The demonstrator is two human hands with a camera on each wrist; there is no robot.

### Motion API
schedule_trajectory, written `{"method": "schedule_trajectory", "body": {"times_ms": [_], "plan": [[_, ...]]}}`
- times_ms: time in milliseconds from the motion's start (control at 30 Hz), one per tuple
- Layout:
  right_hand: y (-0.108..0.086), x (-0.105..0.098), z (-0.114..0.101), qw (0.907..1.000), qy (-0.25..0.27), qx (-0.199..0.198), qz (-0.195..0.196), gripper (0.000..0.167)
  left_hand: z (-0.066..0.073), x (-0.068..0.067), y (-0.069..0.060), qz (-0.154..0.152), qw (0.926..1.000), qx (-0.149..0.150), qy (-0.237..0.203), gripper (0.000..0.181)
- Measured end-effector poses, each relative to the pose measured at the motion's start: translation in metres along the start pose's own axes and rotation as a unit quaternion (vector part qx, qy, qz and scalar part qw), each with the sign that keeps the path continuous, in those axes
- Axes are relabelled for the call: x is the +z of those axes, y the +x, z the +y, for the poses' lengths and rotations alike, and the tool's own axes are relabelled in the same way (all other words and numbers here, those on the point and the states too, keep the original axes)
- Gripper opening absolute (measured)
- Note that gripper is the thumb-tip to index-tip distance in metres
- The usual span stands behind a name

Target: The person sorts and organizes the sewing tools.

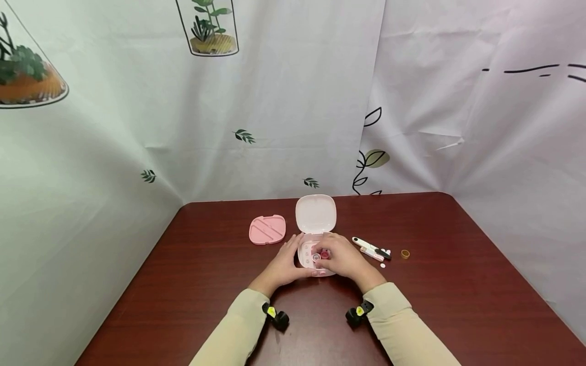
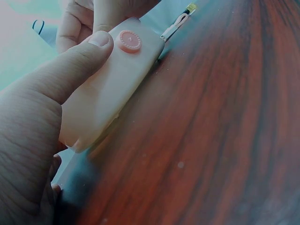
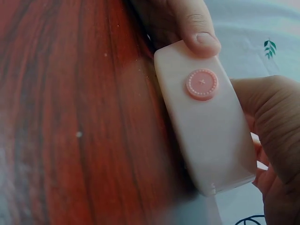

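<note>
A pale pink sewing case [image 1: 300, 258] stands on the table with its lid [image 1: 316, 213] raised at the back. My left hand [image 1: 285, 262] grips its left side, the thumb along the front wall beside a round pink button-shaped catch [image 3: 202, 84]. Over the right side, my right hand [image 1: 341, 256] reaches in with thumb and fingertips curled around a small white-rimmed thread spool [image 1: 316, 257]. Close to it, partly under the fingers, is a red spool [image 1: 325, 254]. In the right wrist view the front wall hides the right fingertips.
A pink divided tray [image 1: 267, 230] lies left of the case. To the right are a slim white-and-black tool [image 1: 366, 245], a small pale piece [image 1: 372, 253], several white bits [image 1: 382, 265] and a gold ring [image 1: 405, 254]. A patterned cloth [image 1: 274, 101] hangs behind the table.
</note>
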State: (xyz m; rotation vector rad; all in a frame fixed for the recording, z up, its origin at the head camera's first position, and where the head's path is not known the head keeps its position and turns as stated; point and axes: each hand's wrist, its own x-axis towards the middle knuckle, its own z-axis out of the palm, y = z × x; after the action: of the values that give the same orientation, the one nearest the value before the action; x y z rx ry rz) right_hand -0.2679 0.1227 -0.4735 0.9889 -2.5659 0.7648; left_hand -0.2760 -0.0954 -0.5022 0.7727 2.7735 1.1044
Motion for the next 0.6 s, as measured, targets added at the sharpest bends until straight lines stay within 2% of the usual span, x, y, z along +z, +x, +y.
{"method": "schedule_trajectory", "body": {"times_ms": [367,600], "plan": [[0.0017,0.0026,-0.0006,0.9995,0.009,0.024,-0.016,0.020,0.0001,0.0013,-0.0001,0.007,1.0000,0.003,-0.003,0.109],[0.0019,0.0033,-0.0007,0.9997,-0.008,0.017,-0.018,0.018,-0.0010,0.0030,-0.0002,0.012,0.9999,-0.002,-0.004,0.107]]}}
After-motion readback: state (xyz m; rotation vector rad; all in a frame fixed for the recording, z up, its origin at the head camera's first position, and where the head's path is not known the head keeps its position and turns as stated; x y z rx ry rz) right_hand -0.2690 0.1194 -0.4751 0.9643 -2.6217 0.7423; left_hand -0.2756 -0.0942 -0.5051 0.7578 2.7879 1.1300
